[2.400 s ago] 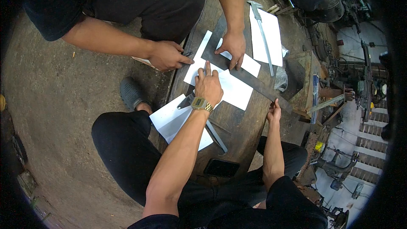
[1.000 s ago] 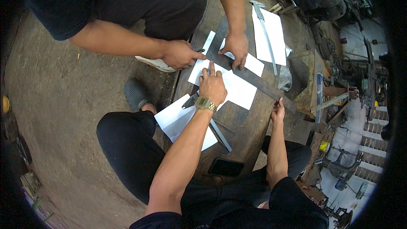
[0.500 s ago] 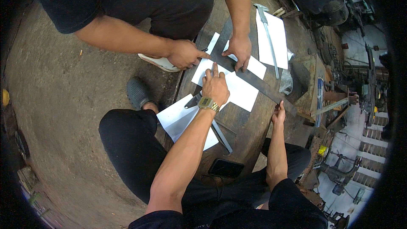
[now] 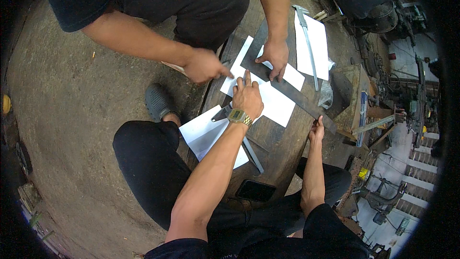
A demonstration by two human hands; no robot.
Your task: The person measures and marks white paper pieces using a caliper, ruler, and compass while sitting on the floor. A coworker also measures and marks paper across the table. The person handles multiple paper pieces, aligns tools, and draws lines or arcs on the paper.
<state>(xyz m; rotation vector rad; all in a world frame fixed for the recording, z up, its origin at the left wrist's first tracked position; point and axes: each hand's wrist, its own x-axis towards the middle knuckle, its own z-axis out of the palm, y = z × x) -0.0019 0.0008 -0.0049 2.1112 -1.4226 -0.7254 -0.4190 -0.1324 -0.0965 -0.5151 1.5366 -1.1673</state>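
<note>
A workshop, by its grimy bare floor (image 4: 91, 129), long caliper (image 4: 308, 45), metal square (image 4: 301, 98) and cluttered metal gear (image 4: 384, 197)

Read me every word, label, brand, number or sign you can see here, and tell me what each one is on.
There is no text here that I can quote.
Gold wristwatch: display too small to read.
Dark shirt: pale lettering at the picture's lower edge, cut off and too small.
Upper caliper: any scale marks too small.
Lower caliper: the same.
Long dark metal strip: no legible marking.
</note>
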